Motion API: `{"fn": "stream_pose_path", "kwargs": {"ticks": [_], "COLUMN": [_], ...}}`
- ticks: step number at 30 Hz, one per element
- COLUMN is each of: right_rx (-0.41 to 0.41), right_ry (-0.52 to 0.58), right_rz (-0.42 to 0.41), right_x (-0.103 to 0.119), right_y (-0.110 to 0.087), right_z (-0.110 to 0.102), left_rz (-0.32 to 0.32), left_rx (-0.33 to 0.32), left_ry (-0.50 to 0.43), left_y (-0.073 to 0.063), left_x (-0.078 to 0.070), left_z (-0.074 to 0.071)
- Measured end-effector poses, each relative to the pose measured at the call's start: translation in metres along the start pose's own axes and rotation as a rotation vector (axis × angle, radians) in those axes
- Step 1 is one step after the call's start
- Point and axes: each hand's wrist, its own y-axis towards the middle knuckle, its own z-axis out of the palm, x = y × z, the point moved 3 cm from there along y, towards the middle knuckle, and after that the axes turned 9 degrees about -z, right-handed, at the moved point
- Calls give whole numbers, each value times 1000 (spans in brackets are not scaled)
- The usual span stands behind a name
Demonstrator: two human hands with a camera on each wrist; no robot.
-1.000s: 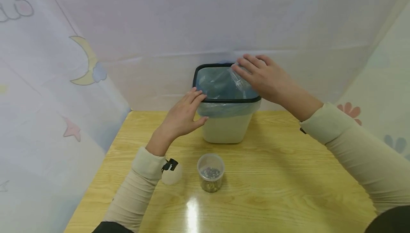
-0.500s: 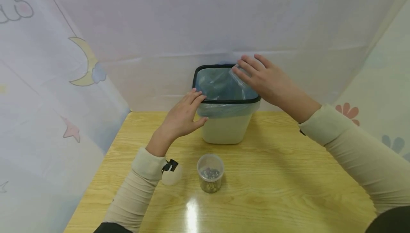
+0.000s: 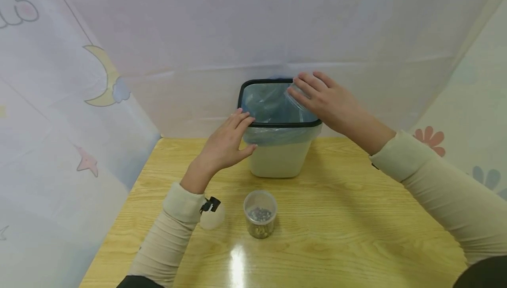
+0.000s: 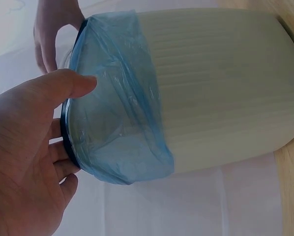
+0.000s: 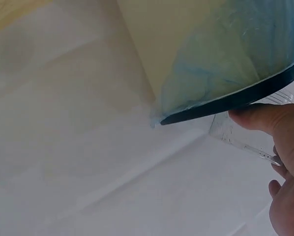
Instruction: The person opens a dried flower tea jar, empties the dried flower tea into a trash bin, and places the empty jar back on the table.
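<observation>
A pale trash bin (image 3: 279, 160) with a black rim stands at the back of the table, lined with a blue bag (image 4: 120, 98) folded over its outside. My left hand (image 3: 223, 145) holds the bin at its front left corner, fingers over the rim and thumb along the outside. Above the bin's right side, my right hand (image 3: 330, 101) holds a clear plastic container (image 5: 243, 137), tilted over the opening. The fingers hide much of it in the head view. Nearer me stands a clear round jar (image 3: 260, 214), lidless, with small grey pieces inside.
A whitish round lid (image 3: 212, 216) lies left of the jar, partly behind the left sleeve. Printed cloth walls (image 3: 190, 37) rise close behind the bin and at both sides. The wooden table (image 3: 356, 217) reaches toward me.
My right hand has shifted slightly lower, and the container has turned in it. My left hand, the bin and the jar stay in place.
</observation>
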Motion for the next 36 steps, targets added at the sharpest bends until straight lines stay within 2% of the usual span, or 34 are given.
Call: {"fn": "stream_pose_path", "kwargs": {"ticks": [5,12,19,26,32,36], "right_rx": [-50,-142,-154,-252,-312,-270], "right_ry": [46,185,231,314,407,497], "right_rz": [21,87,81,105,166,262], "right_x": [-2,-7,-6,-10,-13,-14], "right_y": [-1,-4,-7,-13,-17,-20], "right_z": [2,-2,-7,-9,-11,-11], "left_rz": [6,5,1,5,9,11], "left_rx": [-6,-5,-6,-10,-14,-20], "left_ry": [-2,7,-2,-5,2,3], "left_y": [-1,-3,-4,-5,-5,-5], "left_x": [0,0,1,2,2,2], "left_z": [-1,-2,-3,-2,-2,-2]}}
